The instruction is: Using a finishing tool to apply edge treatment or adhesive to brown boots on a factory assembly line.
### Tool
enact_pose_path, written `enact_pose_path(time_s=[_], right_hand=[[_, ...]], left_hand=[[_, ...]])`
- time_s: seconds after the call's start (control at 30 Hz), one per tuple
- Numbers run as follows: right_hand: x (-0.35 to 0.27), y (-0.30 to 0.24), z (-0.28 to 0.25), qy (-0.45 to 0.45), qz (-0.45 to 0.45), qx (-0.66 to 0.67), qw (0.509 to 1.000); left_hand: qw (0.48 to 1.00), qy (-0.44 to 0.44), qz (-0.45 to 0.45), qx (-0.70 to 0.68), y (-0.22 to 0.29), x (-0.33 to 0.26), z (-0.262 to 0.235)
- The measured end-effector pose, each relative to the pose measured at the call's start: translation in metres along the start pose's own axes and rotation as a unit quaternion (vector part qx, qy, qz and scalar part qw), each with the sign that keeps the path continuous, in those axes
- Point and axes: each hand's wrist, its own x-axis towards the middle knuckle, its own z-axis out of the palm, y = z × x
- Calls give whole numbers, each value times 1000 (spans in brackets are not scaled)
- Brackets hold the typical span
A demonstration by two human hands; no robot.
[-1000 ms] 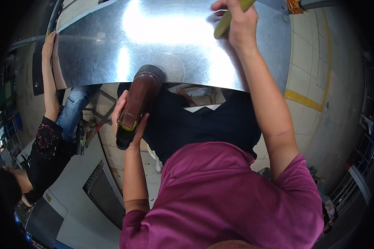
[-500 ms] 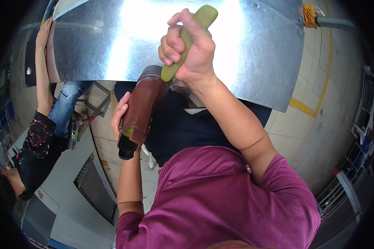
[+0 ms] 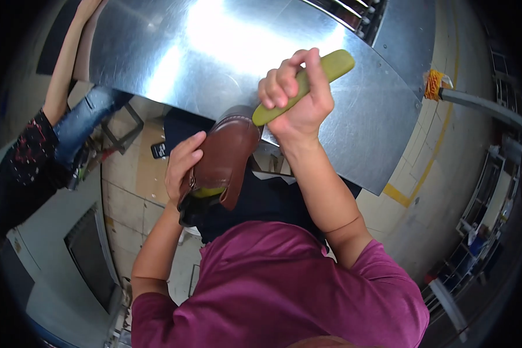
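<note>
A brown leather boot (image 3: 221, 153) slants across the gap between my lap and the metal table, its dark sole end on the far side. Dark and yellow-green parts show inside its open top. My left hand (image 3: 182, 166) grips the boot's left side near that opening; part of the hand is hidden behind it. Closed in my right hand (image 3: 300, 95) is an olive-green, flat bar with rounded ends (image 3: 337, 64). The bar's lower end meets the boot, or almost does, by the seam above the sole.
The shiny metal table (image 3: 139, 46) spreads out ahead, with a rack of metal bars (image 3: 354, 13) at its far side. On the left, another person's arm (image 3: 65, 69) rests at the table edge. A grey pole with orange wrapping (image 3: 434, 84) stands at the right.
The view has shifted and turned. The boot has rolled so more of its front faces up, and its top opening shows wider. The green bar now tilts further to the right.
</note>
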Motion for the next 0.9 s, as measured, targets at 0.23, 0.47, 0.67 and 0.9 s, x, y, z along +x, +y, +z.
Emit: enact_pose_path(time_s=[0.23, 0.47, 0.67, 0.9], right_hand=[[1, 15, 7, -51, -42, -49, 997], [-4, 9, 18, -187, 3, -179, 966], [-13, -34, -1, -146, -5, -114, 983], [-51, -131, -34, -7, -182, -227, 957]], left_hand=[[997, 64, 32, 17, 2, 10, -1], [998, 52, 33, 13, 11, 26, -6], [982, -112, 99, 112, 61, 86, -20], [918, -258, 185, 240, 97, 143, 10]])
